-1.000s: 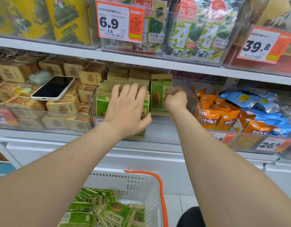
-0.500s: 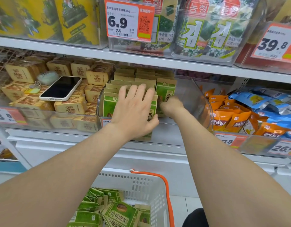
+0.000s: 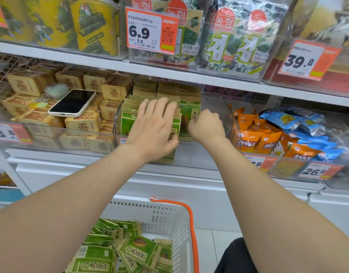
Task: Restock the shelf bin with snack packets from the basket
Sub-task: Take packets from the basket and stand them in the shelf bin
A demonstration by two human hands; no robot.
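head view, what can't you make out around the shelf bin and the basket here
All in the head view:
- Right hand: its fingers curl away behind the back of the hand, so whether they pinch the green packet is unclear.
- Shelf bin price tag: mostly covered by the left hand.
- Basket: cut off by the bottom edge and hidden by the left forearm; packet count unknown.

Green packet [image 3: 190, 115] goes from standing apart at the right of the clear bin [image 3: 226, 111], with a gap to the packet row [image 3: 128, 123], to sitting tight against that row, just beside the left hand [image 3: 154, 127]. Right hand [image 3: 207, 126] drops from the packet's upper right edge to its lower right edge, fingers curled on it, knuckles facing the camera.
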